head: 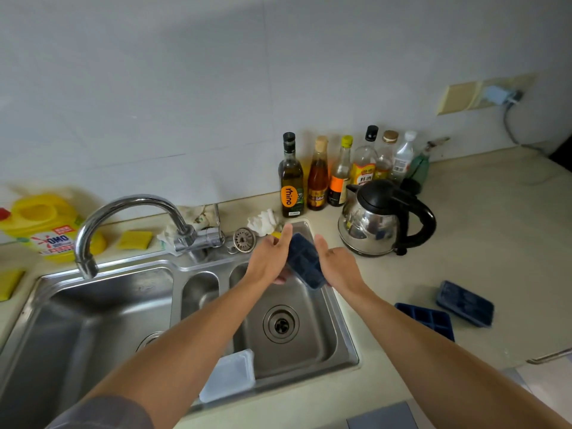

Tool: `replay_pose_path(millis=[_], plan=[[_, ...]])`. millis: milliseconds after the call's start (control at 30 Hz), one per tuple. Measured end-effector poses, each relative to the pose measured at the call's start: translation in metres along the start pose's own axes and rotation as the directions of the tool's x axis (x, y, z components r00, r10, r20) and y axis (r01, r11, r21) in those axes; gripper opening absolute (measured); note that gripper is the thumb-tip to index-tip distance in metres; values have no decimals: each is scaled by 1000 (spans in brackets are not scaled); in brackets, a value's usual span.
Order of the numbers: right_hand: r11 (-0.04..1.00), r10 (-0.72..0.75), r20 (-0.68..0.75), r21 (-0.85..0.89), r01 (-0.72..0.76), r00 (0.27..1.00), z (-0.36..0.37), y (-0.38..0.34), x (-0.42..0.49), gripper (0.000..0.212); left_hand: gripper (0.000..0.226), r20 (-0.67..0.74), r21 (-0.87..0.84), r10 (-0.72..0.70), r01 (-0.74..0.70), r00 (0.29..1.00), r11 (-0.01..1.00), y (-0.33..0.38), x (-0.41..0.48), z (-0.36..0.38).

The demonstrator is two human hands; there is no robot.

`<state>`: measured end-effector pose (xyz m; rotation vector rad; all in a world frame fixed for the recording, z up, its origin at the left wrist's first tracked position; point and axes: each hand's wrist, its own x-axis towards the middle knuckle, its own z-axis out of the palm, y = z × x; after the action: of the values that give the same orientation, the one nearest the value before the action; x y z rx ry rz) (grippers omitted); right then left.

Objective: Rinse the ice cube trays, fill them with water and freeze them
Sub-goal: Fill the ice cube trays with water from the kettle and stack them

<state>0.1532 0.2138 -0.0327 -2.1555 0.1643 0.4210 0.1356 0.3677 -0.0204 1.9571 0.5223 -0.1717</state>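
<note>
Left hand [267, 263] and right hand [339, 269] gripped one ice cube tray [305, 264] above the sink [315, 345]; we judged rinsing underway, faucet [130, 202] needed next.

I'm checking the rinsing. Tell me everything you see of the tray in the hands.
The ice cube tray is dark blue, plastic-looking, with a grid of square cells. It is tilted on edge above the right sink basin, held between the left hand and right hand. Whether it is wet I cannot tell.
</note>
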Motion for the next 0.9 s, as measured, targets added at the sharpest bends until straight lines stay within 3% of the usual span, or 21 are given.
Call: replay_pose_path(millis=[133,233,333,433,700,900], plan=[[996,33,41,86,-36,999,9,-7,-3,74,67,12,-165,-141,141,990,976,-14,-3,18],[1000,-27,56,-14,28,998,25,-11,-7,61,60,-124,-252,-173,137,977,958,-20,3,28],[999,-35,32,-16,35,999,29,-16,-6,53,60,-210,-67,-73,60,975,996,-26,6,20],[1000,-14,-1,-18,14,1000,28,-20,1,60,58,-151,87,72,-60,986,994,-31,3,20],[992,-126,-124,12,128,984,38,-16,0,60,59,-93,73,145,-138,985,988,-32,5,21],[991,-77,-1,114,77,997,33,-24,6,50,58,-46,244,214,-196,976,950,-31,17,8]])
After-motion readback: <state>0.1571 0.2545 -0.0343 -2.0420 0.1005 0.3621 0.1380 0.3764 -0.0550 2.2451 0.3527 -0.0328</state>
